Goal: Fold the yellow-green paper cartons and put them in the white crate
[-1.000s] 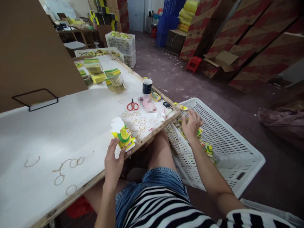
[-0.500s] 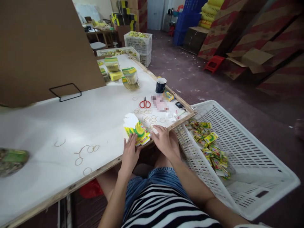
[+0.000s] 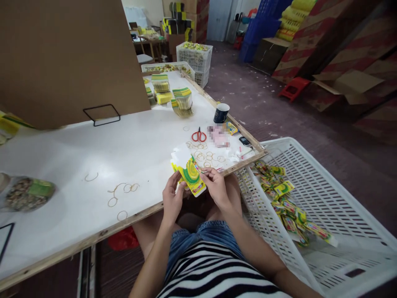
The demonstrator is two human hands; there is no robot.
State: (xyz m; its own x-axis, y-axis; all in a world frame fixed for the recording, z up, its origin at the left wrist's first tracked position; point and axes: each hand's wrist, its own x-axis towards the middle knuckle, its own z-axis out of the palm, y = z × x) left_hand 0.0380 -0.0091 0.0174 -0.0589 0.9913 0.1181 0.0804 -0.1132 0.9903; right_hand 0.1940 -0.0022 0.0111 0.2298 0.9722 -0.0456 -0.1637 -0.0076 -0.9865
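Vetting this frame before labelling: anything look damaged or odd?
Mostly clutter: thin tan bands lie scattered on the white table; one open curve may be snapped. The pink patch beside the mug is pixelated, so I can't identify it. The yellow-green packet between left hand and right hand shows no clear damage.

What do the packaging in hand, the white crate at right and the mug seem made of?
Packaging: probably thin card, smooth printed face, crisp edges.
Crate: likely smooth white plastic, regular moulded openings.
Mug: perhaps glazed ceramic, dark outside, pale inside; enamel is possible.
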